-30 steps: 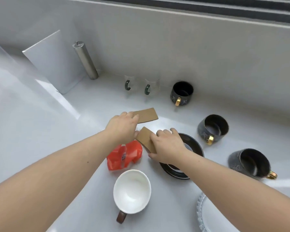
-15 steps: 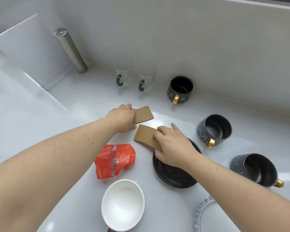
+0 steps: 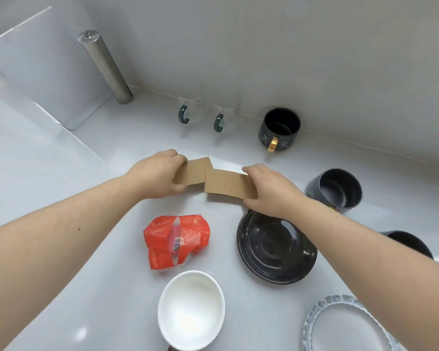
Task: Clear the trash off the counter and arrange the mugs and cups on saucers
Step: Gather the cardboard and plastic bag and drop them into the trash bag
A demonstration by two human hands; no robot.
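Observation:
My left hand [image 3: 157, 174] grips one brown cardboard sleeve [image 3: 195, 171] above the white counter. My right hand [image 3: 271, 190] grips a second brown cardboard sleeve [image 3: 226, 186], whose left end overlaps the first. A crumpled red plastic wrapper [image 3: 175, 240] lies below them. A black saucer [image 3: 275, 249] sits to the right of the wrapper. A white cup [image 3: 191, 310] stands near the bottom edge. Black mugs with gold handles stand at the back [image 3: 280, 129], at the right [image 3: 336, 190], and partly hidden behind my right forearm [image 3: 408, 244]. Two glass mugs with green handles [image 3: 192, 107] [image 3: 227, 115] stand by the wall.
A steel cylinder [image 3: 104, 67] and a white board [image 3: 43, 72] lean at the back left corner. A clear glass saucer with a scalloped rim [image 3: 340, 325] lies at the bottom right. The grey wall [image 3: 289, 46] closes off the back of the counter.
Both hands have lifted the cardboard sleeves off the counter and brought them together. The right hand has moved off the black saucer, which now shows fully.

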